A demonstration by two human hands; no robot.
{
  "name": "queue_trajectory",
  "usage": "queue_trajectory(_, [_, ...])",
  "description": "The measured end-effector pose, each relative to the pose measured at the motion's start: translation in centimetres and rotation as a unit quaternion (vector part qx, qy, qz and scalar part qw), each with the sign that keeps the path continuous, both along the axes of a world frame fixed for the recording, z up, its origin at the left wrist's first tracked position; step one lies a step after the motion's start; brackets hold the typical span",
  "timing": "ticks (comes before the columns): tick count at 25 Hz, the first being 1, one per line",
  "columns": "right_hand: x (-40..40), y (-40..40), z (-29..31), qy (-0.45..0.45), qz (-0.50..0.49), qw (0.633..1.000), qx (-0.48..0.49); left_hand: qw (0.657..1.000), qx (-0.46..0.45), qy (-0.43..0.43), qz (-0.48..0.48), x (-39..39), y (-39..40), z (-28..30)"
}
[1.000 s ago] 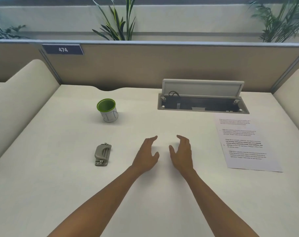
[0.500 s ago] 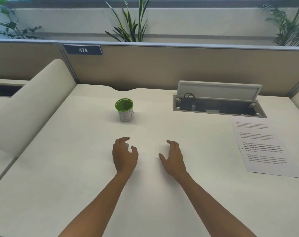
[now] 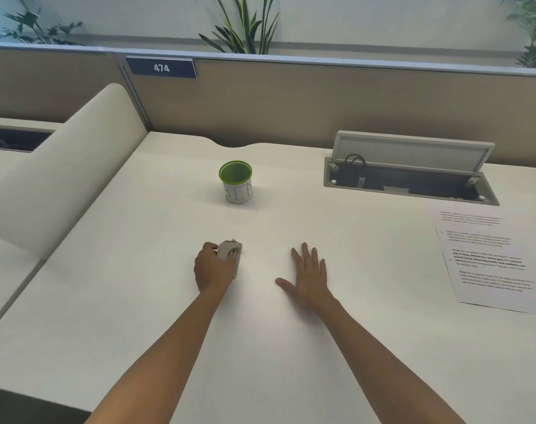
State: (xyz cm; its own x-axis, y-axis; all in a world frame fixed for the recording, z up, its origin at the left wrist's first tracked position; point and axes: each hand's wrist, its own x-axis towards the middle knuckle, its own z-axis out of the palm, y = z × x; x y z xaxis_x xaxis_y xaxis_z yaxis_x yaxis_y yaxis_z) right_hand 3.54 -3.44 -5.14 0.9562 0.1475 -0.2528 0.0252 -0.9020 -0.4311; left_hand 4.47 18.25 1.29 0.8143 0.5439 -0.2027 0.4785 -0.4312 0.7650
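**Left hand closes on small punch at desk 474**

Two bare forearms stretch forward over a pale desk (image 3: 132,316). The left hand (image 3: 213,270) is curled round a small grey hole punch (image 3: 230,251), with the fingers wrapped over its left side and the palm covering its near end. Only the far end, with a little metal ring, shows beyond the knuckles. The punch sits under that hand, just left of the desk's middle; whether it has left the surface cannot be told. The right hand (image 3: 308,278) lies flat on the desktop with its fingers straight and spread, holding nothing, near the punch but apart from it.

The punch looks rigid and compact, probably weighty for its size, and unlikely to break or slip. Its hinged lever may give under pressure, so a grip across the two long sides of the base seems safer than one on top.

Farther back, a green-rimmed cup (image 3: 236,183) stands upright, well beyond the punch. At right a printed sheet (image 3: 487,258) lies flat, and behind it an open cable hatch (image 3: 410,175) has its lid raised. A number plate (image 3: 161,67) reading 474 hangs on the partition, with plants (image 3: 245,26) above.
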Motion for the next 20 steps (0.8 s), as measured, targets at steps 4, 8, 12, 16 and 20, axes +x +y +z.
queue_trajectory(4, [0.0,-0.1,0.0,0.004,0.007,1.000,-0.014,0.999,0.009,-0.017,-0.027,0.3,0.4,0.4])
queue_trajectory(8, [0.1,0.0,0.2,0.011,0.010,1.000,-0.016,1.000,0.006,0.000,-0.016,0.7,1.4,0.8])
queue_trajectory(12, [0.1,-0.1,0.5,0.022,0.012,1.000,-0.013,0.996,-0.084,0.002,0.041,1.0,3.5,0.6])
queue_trajectory(16, [0.2,0.0,0.6,0.029,0.016,0.999,-0.015,0.983,-0.173,-0.024,0.053,0.9,5.5,0.1])
queue_trajectory(20, [0.1,0.0,0.6,0.035,0.014,0.999,-0.015,0.984,-0.175,-0.018,0.029,0.2,5.9,-0.3])
